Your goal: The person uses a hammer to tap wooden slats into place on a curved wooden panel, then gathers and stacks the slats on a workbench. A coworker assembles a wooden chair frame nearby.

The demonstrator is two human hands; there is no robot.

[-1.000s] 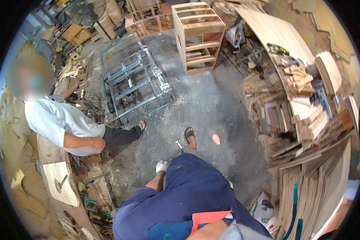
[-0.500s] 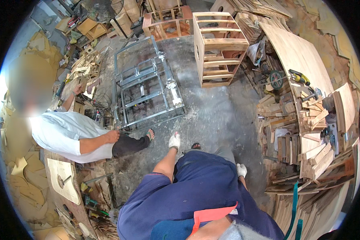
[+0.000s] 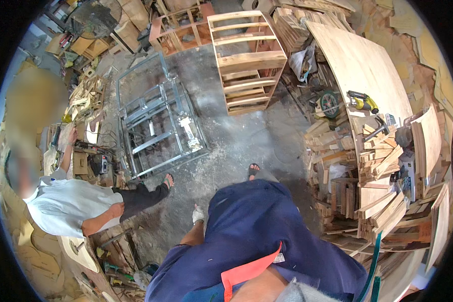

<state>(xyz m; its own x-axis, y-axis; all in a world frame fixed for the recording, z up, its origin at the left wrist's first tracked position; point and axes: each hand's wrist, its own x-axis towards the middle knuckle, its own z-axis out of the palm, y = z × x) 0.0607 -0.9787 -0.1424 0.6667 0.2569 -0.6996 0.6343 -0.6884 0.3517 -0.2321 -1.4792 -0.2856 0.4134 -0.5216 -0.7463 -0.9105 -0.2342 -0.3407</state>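
My left hand (image 3: 199,215), in a white glove with a bare fingertip showing, hangs beside my blue-clad body over the concrete floor (image 3: 226,151). Nothing shows in it, and its fingers look loose and open. It touches no object; the metal frame (image 3: 156,138) on the floor ahead to the left is the nearest large item. My right hand is out of sight. Ahead of me stands an open wooden cabinet frame (image 3: 251,63) with several cross slats.
A person in a light shirt (image 3: 75,206) stands at the left, beside wood scraps. At the right, a sheet of plywood (image 3: 362,70) bears a yellow and black power tool (image 3: 362,102), a hammer (image 3: 377,128) and stacked wood offcuts (image 3: 382,156). A reddish wooden frame (image 3: 181,30) stands at the back.
My view has shifted, so the cabinet and metal frame sit further left. My right gloved hand has gone out of sight. My sandalled foot shows further forward.
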